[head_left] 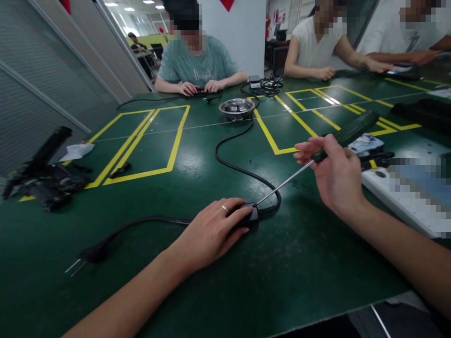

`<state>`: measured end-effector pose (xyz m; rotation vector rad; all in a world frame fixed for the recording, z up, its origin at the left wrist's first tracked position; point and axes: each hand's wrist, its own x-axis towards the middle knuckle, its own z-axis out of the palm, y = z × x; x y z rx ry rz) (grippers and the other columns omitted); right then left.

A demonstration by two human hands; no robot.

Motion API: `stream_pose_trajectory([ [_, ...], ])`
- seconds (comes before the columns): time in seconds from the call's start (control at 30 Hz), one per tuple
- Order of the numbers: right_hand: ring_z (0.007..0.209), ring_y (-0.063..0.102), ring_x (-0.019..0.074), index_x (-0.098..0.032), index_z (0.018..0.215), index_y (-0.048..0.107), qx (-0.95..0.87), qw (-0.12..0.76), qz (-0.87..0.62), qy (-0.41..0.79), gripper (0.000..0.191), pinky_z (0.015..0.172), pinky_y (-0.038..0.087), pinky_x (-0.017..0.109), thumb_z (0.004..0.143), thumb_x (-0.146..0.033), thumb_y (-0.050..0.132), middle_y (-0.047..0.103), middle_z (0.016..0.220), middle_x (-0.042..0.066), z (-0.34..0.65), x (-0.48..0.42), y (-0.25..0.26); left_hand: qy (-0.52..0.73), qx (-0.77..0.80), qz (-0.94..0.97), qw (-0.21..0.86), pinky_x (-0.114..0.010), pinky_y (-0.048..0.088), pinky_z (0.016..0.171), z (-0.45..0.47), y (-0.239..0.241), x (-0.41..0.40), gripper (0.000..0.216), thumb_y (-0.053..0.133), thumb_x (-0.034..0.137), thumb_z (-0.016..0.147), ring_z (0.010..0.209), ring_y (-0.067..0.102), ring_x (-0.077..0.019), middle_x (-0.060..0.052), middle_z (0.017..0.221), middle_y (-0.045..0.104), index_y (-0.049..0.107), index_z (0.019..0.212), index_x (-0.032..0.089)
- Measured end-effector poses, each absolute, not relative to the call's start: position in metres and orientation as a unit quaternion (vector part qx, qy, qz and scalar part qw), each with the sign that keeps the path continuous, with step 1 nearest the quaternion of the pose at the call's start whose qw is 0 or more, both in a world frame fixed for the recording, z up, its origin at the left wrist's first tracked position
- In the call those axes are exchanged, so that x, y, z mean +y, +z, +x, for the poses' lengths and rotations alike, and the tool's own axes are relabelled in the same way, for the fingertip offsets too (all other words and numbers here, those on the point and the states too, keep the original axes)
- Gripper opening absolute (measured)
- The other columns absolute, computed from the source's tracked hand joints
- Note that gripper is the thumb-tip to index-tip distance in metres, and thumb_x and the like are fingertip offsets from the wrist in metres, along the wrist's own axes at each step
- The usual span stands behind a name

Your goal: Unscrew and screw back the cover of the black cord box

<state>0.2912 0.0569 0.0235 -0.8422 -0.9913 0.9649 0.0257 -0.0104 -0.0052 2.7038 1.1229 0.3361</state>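
My left hand point(211, 230), with a ring on one finger, presses a small black box point(255, 218) against the green table, its fingers wrapped over it. A black cord point(243, 172) runs out of the box at both ends. One end leads left to a two-pin plug point(94, 253); the other curves away across the table. In my right hand point(338, 178) is a screwdriver point(357, 131) with a dark green handle, held at a slant between the fingers. Its thin metal shaft reaches down to the top of the box, by my left fingertips. My palm covers much of the box.
A metal bowl point(225, 111) with small dark pieces stands mid-table. Tangled black cables point(269, 87) lie behind it. Black items point(59, 183) and white paper point(78, 151) are at left. A white panel point(382, 185) lies right of my hand. Several people sit around the table.
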Motion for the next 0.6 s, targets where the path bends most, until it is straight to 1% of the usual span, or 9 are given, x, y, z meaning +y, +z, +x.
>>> stream_pose_trajectory([
  [0.07,0.069,0.064,0.0163,-0.02,0.073,0.067,-0.462,0.69,-0.406,0.382,0.029,0.072,0.053,0.034,0.086,-0.044,0.059,0.069,0.078,0.004,0.291,0.0577,0.0224,0.116,0.377,0.914,0.096,-0.045,0.049,0.095,0.0258,-0.0051,-0.0107,0.039,0.047,0.03,0.097,0.114,0.053,-0.0245,-0.011,0.134,0.05,0.047,0.135,0.022],
  [0.13,0.065,0.062,0.0159,-0.021,0.068,0.065,-0.469,0.686,-0.419,0.365,0.031,0.068,0.052,0.033,0.084,-0.047,0.062,0.065,0.072,0.003,0.2908,0.0583,0.0219,0.121,0.375,0.914,0.096,-0.045,0.05,0.094,0.0261,-0.0049,-0.0109,0.039,0.047,0.03,0.097,0.113,0.054,-0.0248,-0.012,0.134,0.051,0.047,0.135,0.021],
  [0.23,0.067,0.062,0.016,-0.024,0.077,0.063,-0.457,0.689,-0.392,0.403,0.023,0.066,0.052,0.032,0.083,-0.046,0.064,0.065,0.073,0.001,0.2906,0.0583,0.0231,0.126,0.372,0.915,0.094,-0.046,0.05,0.092,0.0267,-0.0046,-0.0111,0.04,0.048,0.03,0.097,0.111,0.055,-0.0253,-0.013,0.133,0.051,0.047,0.135,0.021],
  [0.3,0.071,0.063,0.0167,-0.025,0.088,0.062,-0.441,0.693,-0.355,0.447,0.019,0.069,0.052,0.033,0.085,-0.044,0.059,0.066,0.077,0.001,0.2912,0.0579,0.0245,0.126,0.373,0.915,0.091,-0.047,0.05,0.092,0.0271,-0.0046,-0.0109,0.04,0.048,0.03,0.096,0.111,0.055,-0.0257,-0.013,0.133,0.052,0.047,0.135,0.021],
  [0.37,0.075,0.065,0.0178,-0.025,0.095,0.062,-0.427,0.691,-0.323,0.486,0.023,0.073,0.052,0.035,0.086,-0.042,0.05,0.068,0.081,0.002,0.2927,0.0577,0.0253,0.123,0.377,0.914,0.091,-0.047,0.05,0.094,0.0273,-0.0047,-0.0108,0.041,0.048,0.03,0.096,0.113,0.054,-0.0259,-0.013,0.134,0.051,0.046,0.136,0.022],
  [0.47,0.077,0.065,0.0181,-0.025,0.096,0.063,-0.42,0.687,-0.317,0.502,0.027,0.076,0.052,0.037,0.085,-0.042,0.044,0.069,0.084,0.003,0.2956,0.0584,0.0254,0.119,0.381,0.912,0.093,-0.047,0.048,0.095,0.0269,-0.0051,-0.0107,0.041,0.048,0.031,0.096,0.114,0.053,-0.0258,-0.012,0.135,0.05,0.046,0.136,0.022],
  [0.6,0.075,0.063,0.0156,-0.024,0.089,0.064,-0.43,0.694,-0.355,0.455,0.019,0.074,0.052,0.033,0.085,-0.04,0.055,0.067,0.08,0.002,0.2967,0.0601,0.0256,0.119,0.383,0.911,0.094,-0.046,0.048,0.095,0.0265,-0.0052,-0.0108,0.041,0.049,0.031,0.096,0.114,0.053,-0.0254,-0.012,0.135,0.05,0.046,0.136,0.022],
])
